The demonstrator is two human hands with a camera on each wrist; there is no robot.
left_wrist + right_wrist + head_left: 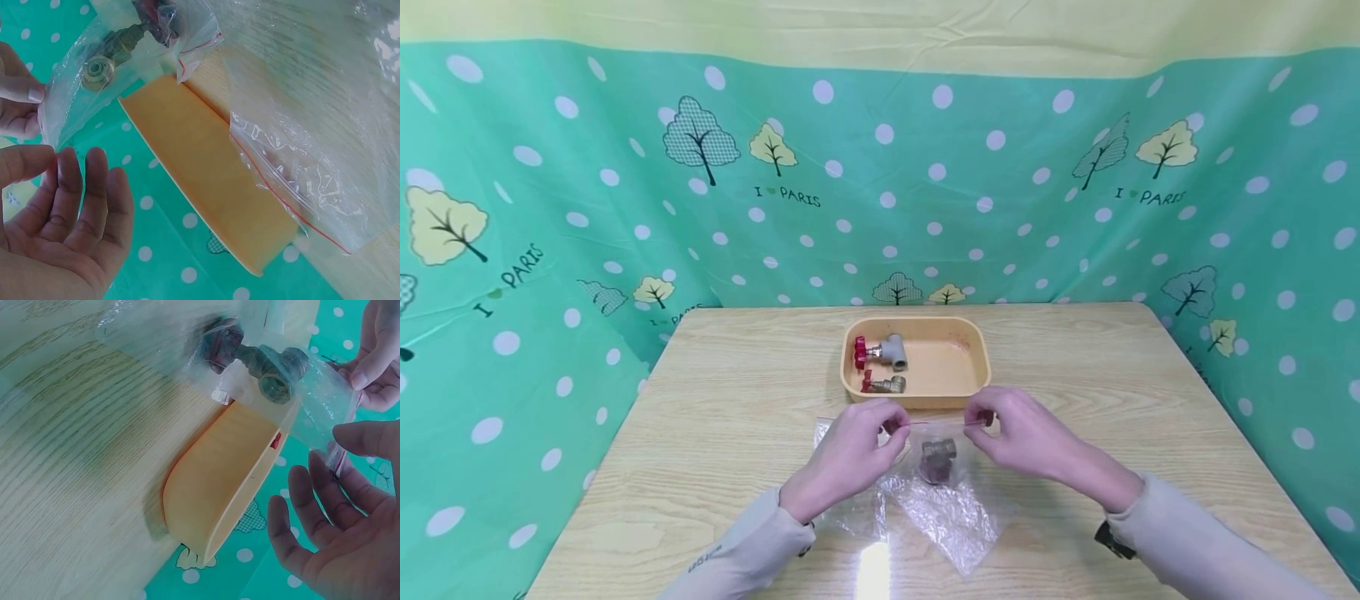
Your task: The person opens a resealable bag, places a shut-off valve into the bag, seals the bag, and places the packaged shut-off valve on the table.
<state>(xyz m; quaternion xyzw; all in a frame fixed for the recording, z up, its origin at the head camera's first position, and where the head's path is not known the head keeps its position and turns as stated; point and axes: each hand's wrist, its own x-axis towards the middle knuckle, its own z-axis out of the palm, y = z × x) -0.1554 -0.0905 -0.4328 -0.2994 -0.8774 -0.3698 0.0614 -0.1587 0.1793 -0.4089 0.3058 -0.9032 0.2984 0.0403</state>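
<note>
A clear zip bag (951,475) hangs between my two hands, its red-lined mouth stretched level. Inside it lies a brass valve (275,375) with a dark red handle (219,347). My left hand (859,442) pinches the left end of the bag's mouth between thumb and index finger. At the other end, my right hand (1018,431) pinches the mouth the same way. In the left wrist view, the other fingers of the left hand (69,225) are loosely spread. A second clear zip bag (300,169) with a red line lies flat on the table, beneath the left hand.
Just beyond the hands stands a yellow-orange tray (951,402). At its left end lie a grey valve (892,352) with a red handle and a smaller brass valve (891,384). The wood-grain table (715,433) is bordered by a green dotted curtain (850,192).
</note>
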